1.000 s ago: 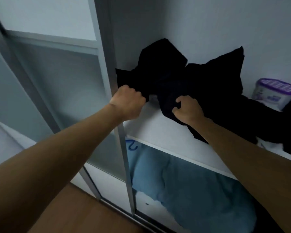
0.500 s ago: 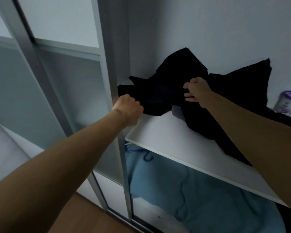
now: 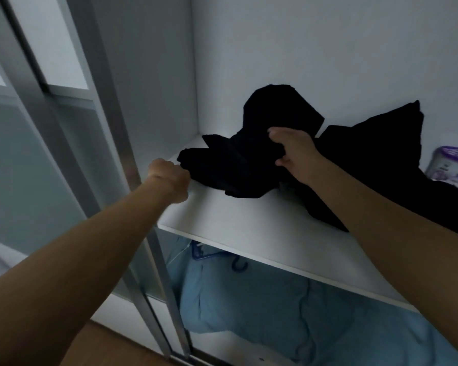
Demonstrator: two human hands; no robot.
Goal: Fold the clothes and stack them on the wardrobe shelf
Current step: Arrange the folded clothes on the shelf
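Observation:
A black garment point(image 3: 230, 170) lies crumpled on the white wardrobe shelf point(image 3: 262, 233), bunched up against the back wall. My left hand point(image 3: 169, 180) grips its left edge at the shelf's front left corner. My right hand point(image 3: 294, 151) is on top of the garment's middle, fingers curled into the cloth with the thumb under a fold. More black cloth point(image 3: 376, 159) spreads to the right along the shelf, partly hidden behind my right forearm.
A white and purple tub point(image 3: 452, 165) stands at the shelf's right end. The sliding door frame point(image 3: 122, 154) rises just left of my left hand. Below the shelf lies blue bedding point(image 3: 275, 313) with blue hangers point(image 3: 198, 252).
My right hand has moved up and back from the garment's front edge onto its middle. The left hand has kept its hold on the left edge. The camera has tilted upward.

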